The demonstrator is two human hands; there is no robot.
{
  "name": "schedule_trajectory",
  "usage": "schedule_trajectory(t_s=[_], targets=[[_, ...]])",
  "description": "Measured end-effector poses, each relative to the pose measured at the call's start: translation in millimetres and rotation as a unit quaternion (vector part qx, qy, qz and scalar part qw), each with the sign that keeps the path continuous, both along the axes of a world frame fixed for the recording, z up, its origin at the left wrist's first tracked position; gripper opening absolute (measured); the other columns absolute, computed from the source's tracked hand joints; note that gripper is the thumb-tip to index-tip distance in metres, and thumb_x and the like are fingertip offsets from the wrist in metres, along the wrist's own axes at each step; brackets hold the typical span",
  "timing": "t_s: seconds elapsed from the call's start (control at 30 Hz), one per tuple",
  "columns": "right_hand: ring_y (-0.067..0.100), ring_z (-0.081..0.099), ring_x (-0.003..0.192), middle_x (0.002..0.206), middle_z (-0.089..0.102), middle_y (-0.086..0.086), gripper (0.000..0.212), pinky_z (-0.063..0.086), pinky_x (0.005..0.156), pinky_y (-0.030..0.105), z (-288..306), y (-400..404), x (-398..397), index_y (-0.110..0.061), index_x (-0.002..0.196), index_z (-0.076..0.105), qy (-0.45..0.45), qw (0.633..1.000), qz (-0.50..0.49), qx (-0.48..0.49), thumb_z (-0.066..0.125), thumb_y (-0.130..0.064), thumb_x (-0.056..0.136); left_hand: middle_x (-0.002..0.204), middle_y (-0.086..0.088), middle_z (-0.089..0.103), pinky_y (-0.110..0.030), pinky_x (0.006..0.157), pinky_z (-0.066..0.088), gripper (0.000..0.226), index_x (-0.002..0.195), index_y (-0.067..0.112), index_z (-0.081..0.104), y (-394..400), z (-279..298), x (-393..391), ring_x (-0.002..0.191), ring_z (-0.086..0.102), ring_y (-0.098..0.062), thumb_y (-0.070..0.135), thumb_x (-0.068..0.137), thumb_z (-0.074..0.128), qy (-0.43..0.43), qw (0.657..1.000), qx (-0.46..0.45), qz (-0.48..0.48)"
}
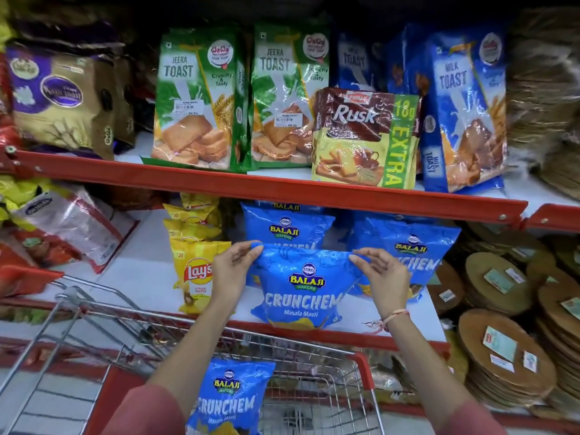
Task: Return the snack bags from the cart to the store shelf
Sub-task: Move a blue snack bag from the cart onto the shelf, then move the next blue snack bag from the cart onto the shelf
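A blue Balaji Crunchem bag (pixel 301 290) stands upright at the front of the lower shelf (pixel 147 271). My left hand (pixel 230 271) pinches its top left corner and my right hand (pixel 384 279) pinches its top right corner. More blue Balaji bags stand behind it (pixel 287 229) and to its right (pixel 408 243). Another blue Crunchem bag (pixel 229 400) lies in the wire cart (pixel 317 390) below, partly hidden by my left forearm.
Yellow Lay's bags (pixel 193 271) stand just left of my left hand. Toast and rusk packs (pixel 365 138) fill the upper shelf with its red edge (pixel 266 186). Round brown stacked packs (pixel 502 350) sit at the right. Red and white bags (pixel 72 227) lie at the left.
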State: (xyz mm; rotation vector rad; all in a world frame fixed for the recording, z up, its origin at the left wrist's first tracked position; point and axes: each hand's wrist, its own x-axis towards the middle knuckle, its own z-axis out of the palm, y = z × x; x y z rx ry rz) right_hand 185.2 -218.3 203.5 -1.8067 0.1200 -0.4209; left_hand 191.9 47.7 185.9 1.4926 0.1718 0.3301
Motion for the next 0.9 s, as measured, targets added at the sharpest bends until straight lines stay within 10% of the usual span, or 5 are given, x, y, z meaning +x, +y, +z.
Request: schedule_trajectory(t_s=[0.27,0.4,0.63,0.77,0.9], targets=[[0.003,0.052,0.118,0.127,0.053,0.0,0.068,0.049,0.095,0.017,-61.1,52.6,-60.4,-0.023,0.132,0.04,-0.034,0.992,-0.101,0.074,0.076,-0.011,0.076,0.095,0.002,0.073,-0.008,0.072,0.053,0.018,0.095,0.018,0.071,39.2,-60.6,-62.5,0.088,0.069,-0.001,0.008,0.081,0.069,0.028,0.999,0.025,0.01],[-0.001,0.059,0.099,0.108,0.063,-0.006,0.039,0.052,0.086,0.027,-117.6,85.5,-97.2,-0.021,0.11,0.058,0.08,0.994,-0.068,0.029,0.076,-0.019,0.076,0.09,-0.012,0.073,-0.008,0.072,0.053,0.014,0.091,0.007,0.07,67.0,-110.5,-94.3,0.079,0.069,-0.003,0.0,0.079,0.068,0.104,0.994,0.014,0.038],[0.004,0.065,0.069,0.085,0.075,0.014,0.011,0.06,0.075,0.039,-200.4,125.7,-109.3,-0.005,0.087,0.073,0.286,0.956,-0.017,-0.06,0.075,-0.002,0.076,0.056,0.02,0.071,-0.006,0.061,0.053,0.014,0.087,-0.014,0.065,100.8,-192.6,-109.1,0.059,0.066,0.006,-0.021,0.075,0.061,0.225,0.967,-0.036,0.113],[0.018,0.065,0.08,0.09,0.075,0.021,0.02,0.04,0.05,-0.001,-229.3,142.6,-89.5,-0.001,0.094,0.074,0.404,0.912,-0.013,-0.069,0.077,-0.008,0.075,0.051,0.008,0.067,-0.013,0.049,0.055,0.02,0.068,-0.004,0.069,118.4,-233.6,-97.8,0.05,0.065,-0.002,-0.009,0.082,0.056,0.308,0.94,-0.07,0.132],[0.027,0.067,0.094,0.096,0.075,0.013,0.019,0.034,0.047,-0.004,-252.9,157.4,-73.9,-0.01,0.097,0.074,0.466,0.878,0.054,-0.092,0.07,-0.021,0.083,0.072,0.015,0.053,0.01,0.058,0.037,0.032,0.11,0.0,0.063,121.9,-262.0,-84.8,0.064,0.048,0.032,0.01,0.081,0.07,0.379,0.9,-0.139,0.165]])
